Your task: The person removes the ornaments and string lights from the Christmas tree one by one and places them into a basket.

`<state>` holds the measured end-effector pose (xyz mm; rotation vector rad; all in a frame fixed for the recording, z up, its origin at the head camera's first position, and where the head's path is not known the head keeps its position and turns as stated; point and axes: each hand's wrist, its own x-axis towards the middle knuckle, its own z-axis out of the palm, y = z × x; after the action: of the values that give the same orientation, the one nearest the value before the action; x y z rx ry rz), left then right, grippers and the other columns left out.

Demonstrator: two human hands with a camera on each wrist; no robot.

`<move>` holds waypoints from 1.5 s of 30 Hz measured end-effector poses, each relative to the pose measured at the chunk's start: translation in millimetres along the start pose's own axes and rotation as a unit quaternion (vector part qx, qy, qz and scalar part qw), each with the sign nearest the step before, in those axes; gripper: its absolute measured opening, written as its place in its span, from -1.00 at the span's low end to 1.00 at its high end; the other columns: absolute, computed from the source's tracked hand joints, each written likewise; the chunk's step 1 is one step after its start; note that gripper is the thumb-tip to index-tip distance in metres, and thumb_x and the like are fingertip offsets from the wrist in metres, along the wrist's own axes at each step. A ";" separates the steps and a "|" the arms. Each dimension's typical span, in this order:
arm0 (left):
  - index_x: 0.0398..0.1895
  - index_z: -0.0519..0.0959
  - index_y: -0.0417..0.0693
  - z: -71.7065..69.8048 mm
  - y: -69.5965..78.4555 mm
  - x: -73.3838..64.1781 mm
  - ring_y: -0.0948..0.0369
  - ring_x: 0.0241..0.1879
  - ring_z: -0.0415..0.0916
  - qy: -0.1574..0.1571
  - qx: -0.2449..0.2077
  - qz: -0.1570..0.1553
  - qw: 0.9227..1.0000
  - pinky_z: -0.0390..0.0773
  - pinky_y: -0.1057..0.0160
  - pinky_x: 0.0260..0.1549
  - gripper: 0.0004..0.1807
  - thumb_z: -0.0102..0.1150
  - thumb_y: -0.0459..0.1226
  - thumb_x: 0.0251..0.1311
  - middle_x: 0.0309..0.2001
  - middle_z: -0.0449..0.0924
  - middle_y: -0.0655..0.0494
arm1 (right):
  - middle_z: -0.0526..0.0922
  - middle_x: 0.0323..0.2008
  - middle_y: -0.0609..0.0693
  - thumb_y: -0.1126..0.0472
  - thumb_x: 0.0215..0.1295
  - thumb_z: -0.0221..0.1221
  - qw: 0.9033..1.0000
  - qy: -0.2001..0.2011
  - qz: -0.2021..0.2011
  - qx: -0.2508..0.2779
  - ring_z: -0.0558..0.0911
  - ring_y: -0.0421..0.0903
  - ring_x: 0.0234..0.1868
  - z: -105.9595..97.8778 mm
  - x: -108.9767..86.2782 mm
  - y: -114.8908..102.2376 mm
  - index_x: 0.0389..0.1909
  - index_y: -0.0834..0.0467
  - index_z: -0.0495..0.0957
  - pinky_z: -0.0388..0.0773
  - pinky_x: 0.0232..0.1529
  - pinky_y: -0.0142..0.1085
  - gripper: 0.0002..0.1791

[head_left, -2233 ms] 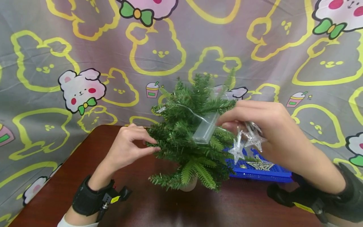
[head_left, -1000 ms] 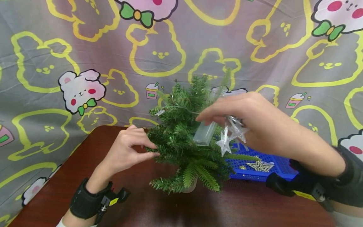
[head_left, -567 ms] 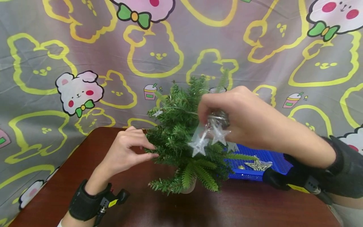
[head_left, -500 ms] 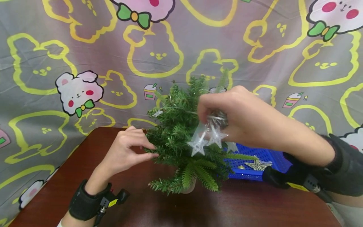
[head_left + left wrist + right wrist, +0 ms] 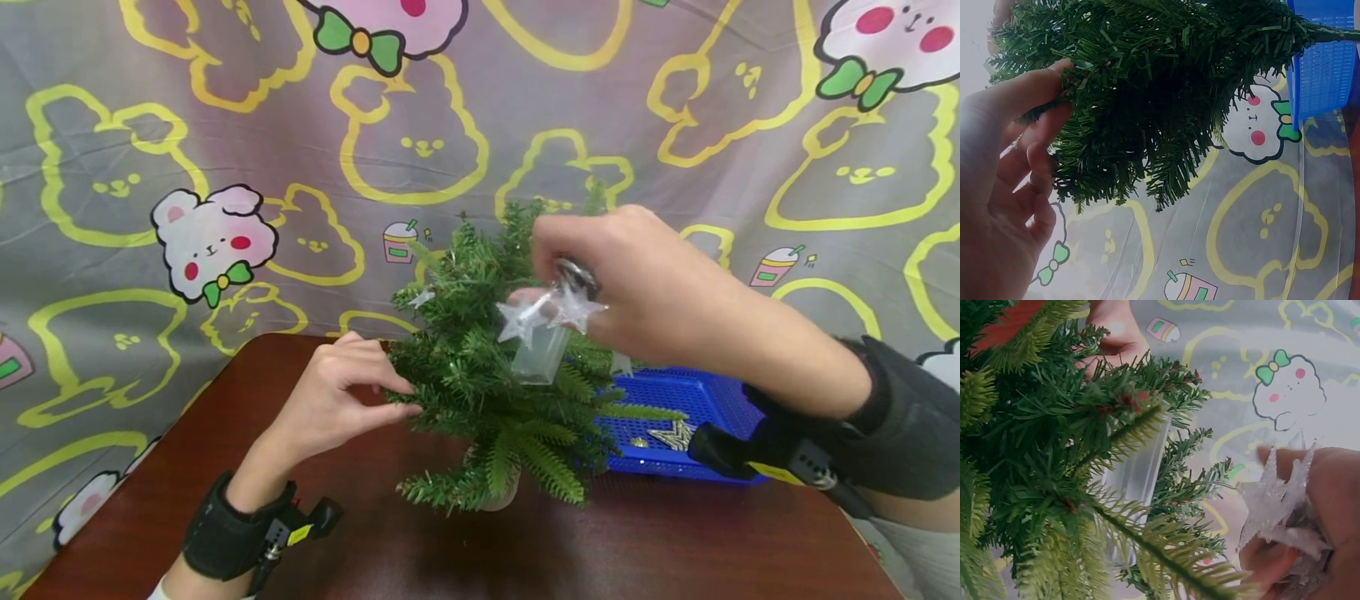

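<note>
A small artificial Christmas tree [image 5: 480, 350] stands in the middle of the table. My left hand [image 5: 348, 387] pinches a branch tip on its left side, which the left wrist view also shows at the thumb and fingers. At the tree's upper right, my right hand [image 5: 637, 292] holds a bunch of star string lights [image 5: 573, 310]. Clear stars dangle below the fingers; the rest of the bunch is partly hidden in the palm. One star [image 5: 422, 298] of the same look sits on the upper left branches. A clear plastic box [image 5: 538, 358] hangs against the tree's front.
A blue plastic basket [image 5: 701, 392] lies behind the tree on the right, with a glittery star ornament [image 5: 675, 434] and a small gold ball [image 5: 639, 442] in it. Behind the brown table [image 5: 300, 533] hangs a printed cloth [image 5: 285, 142].
My right hand has moved left and up across the tree's upper right, carrying the bunch of star lights. The left hand stays at its branch.
</note>
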<state>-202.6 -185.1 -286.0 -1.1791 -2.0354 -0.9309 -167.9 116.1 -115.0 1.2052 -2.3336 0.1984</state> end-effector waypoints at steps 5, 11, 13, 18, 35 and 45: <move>-0.46 0.77 0.16 0.8 3.0 -0.6 0.47 -0.54 0.31 0.000 -0.002 0.002 1.000 0.15 0.34 -0.32 -0.81 0.59 -0.29 -0.17 -0.62 0.52 0.38 | 0.52 -0.56 -0.29 0.12 0.24 0.35 1.000 -0.011 0.009 -0.005 0.34 -0.27 -0.64 3.7 -0.9 2.6 -0.22 -0.11 0.50 0.32 -0.59 -0.37 -0.80; -0.47 0.76 0.14 3.1 4.7 -0.5 0.44 -0.52 0.39 0.012 -0.007 0.044 0.999 0.17 0.35 -0.31 -0.81 0.59 -0.29 -0.18 -0.59 0.57 0.35 | 0.60 -0.51 -0.38 0.52 -0.08 0.27 1.000 -0.015 0.000 -0.015 0.29 -0.35 -0.67 6.4 -4.5 4.9 -0.28 -0.20 0.66 0.28 -0.63 -0.40 -0.49; -0.44 0.76 0.13 4.4 3.3 -0.5 0.43 -0.50 0.43 0.024 -0.016 0.063 0.998 0.17 0.36 -0.31 -0.83 0.59 -0.20 -0.13 -0.55 0.60 0.34 | 0.63 -0.47 -0.38 0.56 -0.15 0.24 1.000 -0.013 -0.007 -0.011 0.34 -0.37 -0.66 6.8 -5.2 5.1 -0.29 -0.18 0.67 0.32 -0.63 -0.41 -0.45; -0.29 0.76 -0.14 4.4 -3.6 0.1 0.31 -0.42 0.48 0.102 -0.085 0.083 0.988 0.33 0.38 -0.32 -0.65 0.45 -0.02 0.08 -0.39 0.70 0.11 | 0.62 -0.46 -0.36 0.60 -0.19 0.16 1.000 -0.016 -0.007 -0.005 0.39 -0.34 -0.61 8.1 -7.5 5.7 -0.31 -0.18 0.63 0.37 -0.60 -0.42 -0.41; 0.12 0.57 -0.27 -5.7 -38.3 -15.7 0.32 0.07 0.60 -0.019 -0.190 -0.138 0.972 0.62 0.35 0.03 -0.63 0.13 -0.54 0.24 0.13 0.58 0.03 | 0.49 -0.60 -0.33 0.12 0.34 0.26 1.000 -0.012 -0.018 0.003 0.34 -0.33 -0.63 10.7 -11.6 0.5 -0.40 -0.12 0.53 0.31 -0.61 -0.42 -0.86; -0.12 0.67 -0.18 -0.9 -37.2 -20.7 0.38 -0.30 0.60 -0.016 -0.130 -0.105 0.986 0.64 0.36 -0.31 -0.63 0.40 -0.54 -0.07 -0.23 0.66 0.17 | 0.52 -0.56 -0.38 0.20 0.27 0.31 1.000 -0.016 -0.015 -0.004 0.38 -0.34 -0.60 13.8 -12.4 4.7 -0.40 -0.18 0.55 0.32 -0.58 -0.43 -0.81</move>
<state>-226.9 -208.9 -311.6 -1.1320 -2.1425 -1.3195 -170.7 123.1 -132.6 1.2485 -2.3388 0.1612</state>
